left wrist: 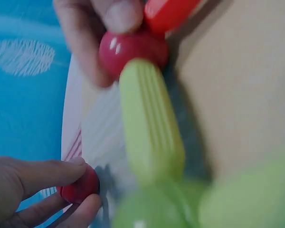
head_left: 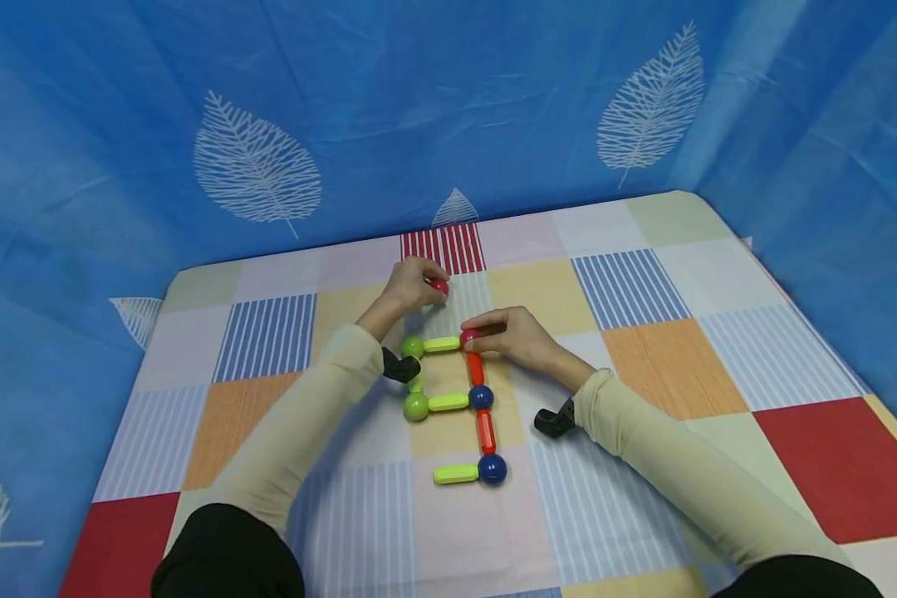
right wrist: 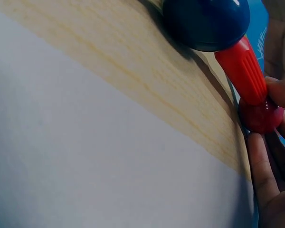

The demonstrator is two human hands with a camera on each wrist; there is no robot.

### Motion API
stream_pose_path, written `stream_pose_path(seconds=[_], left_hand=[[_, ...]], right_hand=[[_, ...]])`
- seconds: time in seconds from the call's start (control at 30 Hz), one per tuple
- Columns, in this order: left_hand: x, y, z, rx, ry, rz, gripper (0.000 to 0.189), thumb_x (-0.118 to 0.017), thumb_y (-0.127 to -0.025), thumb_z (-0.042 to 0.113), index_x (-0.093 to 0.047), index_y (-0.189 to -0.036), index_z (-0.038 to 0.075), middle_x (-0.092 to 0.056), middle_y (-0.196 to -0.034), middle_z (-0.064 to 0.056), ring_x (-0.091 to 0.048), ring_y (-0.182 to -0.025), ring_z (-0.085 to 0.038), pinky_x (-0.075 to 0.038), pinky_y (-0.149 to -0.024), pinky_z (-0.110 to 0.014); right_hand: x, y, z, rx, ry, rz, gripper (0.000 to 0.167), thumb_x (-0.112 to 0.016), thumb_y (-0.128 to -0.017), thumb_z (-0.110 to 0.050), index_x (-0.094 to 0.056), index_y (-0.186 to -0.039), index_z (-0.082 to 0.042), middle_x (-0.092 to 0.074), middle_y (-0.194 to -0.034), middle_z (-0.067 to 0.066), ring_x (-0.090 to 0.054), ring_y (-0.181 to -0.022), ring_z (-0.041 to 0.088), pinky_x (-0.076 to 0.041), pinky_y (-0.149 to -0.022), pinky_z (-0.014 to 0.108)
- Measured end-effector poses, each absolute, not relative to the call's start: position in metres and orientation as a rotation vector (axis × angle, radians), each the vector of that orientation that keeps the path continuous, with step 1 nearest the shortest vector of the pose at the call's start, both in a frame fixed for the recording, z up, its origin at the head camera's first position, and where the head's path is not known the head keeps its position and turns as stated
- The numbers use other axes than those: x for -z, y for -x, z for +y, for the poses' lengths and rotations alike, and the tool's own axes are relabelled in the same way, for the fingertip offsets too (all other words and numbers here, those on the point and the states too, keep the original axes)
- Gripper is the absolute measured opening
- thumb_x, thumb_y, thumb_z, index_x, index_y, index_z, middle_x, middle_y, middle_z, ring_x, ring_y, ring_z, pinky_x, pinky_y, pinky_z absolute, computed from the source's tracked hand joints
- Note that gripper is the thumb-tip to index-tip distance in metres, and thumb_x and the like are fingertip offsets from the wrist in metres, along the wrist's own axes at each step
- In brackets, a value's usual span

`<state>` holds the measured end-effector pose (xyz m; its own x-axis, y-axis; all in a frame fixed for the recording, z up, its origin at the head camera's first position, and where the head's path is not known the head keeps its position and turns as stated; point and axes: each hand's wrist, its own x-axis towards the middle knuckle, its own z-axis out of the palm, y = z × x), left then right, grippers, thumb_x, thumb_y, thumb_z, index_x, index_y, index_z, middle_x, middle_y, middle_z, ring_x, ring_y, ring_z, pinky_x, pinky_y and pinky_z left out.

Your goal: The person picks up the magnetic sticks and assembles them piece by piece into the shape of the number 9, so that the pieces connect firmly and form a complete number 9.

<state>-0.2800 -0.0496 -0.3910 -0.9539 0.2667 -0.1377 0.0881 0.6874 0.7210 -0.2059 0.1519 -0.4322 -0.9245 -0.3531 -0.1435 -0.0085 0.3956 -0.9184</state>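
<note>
My left hand (head_left: 409,286) pinches a red ball (left wrist: 80,186) between thumb and fingers, beyond the top of a figure built of sticks and balls. My right hand (head_left: 519,336) grips another red ball (left wrist: 133,50) at the figure's far right corner. From that ball a yellow-green stick (head_left: 442,344) runs left to a green ball (head_left: 412,346), and a red stick (right wrist: 242,71) comes down to a blue ball (head_left: 482,397). A second green ball (head_left: 416,406) sits lower left. Below, another red stick (head_left: 486,432) joins a second blue ball (head_left: 492,469) with a yellow-green stick (head_left: 456,474) pointing left.
A patchwork-patterned cloth (head_left: 688,365) covers the table under the figure. Blue curtains (head_left: 448,100) with white leaf prints hang behind and at both sides. Black wrist straps (head_left: 401,365) hang close over the figure's left side and to its right.
</note>
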Motion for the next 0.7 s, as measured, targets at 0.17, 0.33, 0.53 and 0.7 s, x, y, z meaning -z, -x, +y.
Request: stream_pose_path(seconds=[0.17, 0.33, 0.53, 0.7], left_hand=[[0.393, 0.281, -0.091, -1.227, -0.088, 2.655, 0.030, -0.076, -0.080, -0.002, -0.072, -0.110, 0.000, -0.067, -0.113, -0.015, -0.060, -0.102, -0.025, -0.051, -0.079, -0.031], [0.394, 0.268, -0.148, -1.332, 0.089, 2.612, 0.036, -0.074, -0.083, -0.001, -0.067, -0.119, -0.003, -0.062, -0.120, -0.021, -0.058, -0.109, -0.030, -0.051, -0.083, -0.032], [0.398, 0.210, -0.210, -1.300, 0.033, 2.685, 0.037, -0.069, -0.089, 0.000, -0.061, -0.125, -0.006, -0.056, -0.126, -0.028, -0.054, -0.114, -0.039, -0.053, -0.082, -0.035], [0.401, 0.157, -0.234, -1.245, -0.026, 2.784, 0.036, -0.070, -0.088, 0.000, -0.062, -0.122, -0.007, -0.059, -0.118, -0.029, -0.058, -0.106, -0.041, -0.055, -0.073, -0.029]], right_hand=[[0.433, 0.206, 0.151, 1.520, 0.310, 2.361, 0.032, -0.079, -0.084, -0.017, -0.074, -0.114, -0.011, -0.073, -0.104, 0.002, -0.061, -0.101, 0.019, -0.048, -0.089, 0.033], [0.433, 0.205, 0.151, 1.512, 0.313, 2.364, 0.032, -0.079, -0.084, -0.017, -0.074, -0.115, -0.010, -0.072, -0.106, 0.003, -0.060, -0.103, 0.020, -0.048, -0.090, 0.034], [0.431, 0.204, 0.150, 1.518, 0.315, 2.351, 0.034, -0.080, -0.084, -0.019, -0.073, -0.115, -0.009, -0.073, -0.105, 0.003, -0.061, -0.102, 0.020, -0.048, -0.091, 0.034], [0.431, 0.204, 0.151, 1.519, 0.309, 2.349, 0.034, -0.080, -0.084, -0.019, -0.073, -0.116, -0.010, -0.072, -0.105, 0.002, -0.060, -0.103, 0.020, -0.047, -0.092, 0.035]])
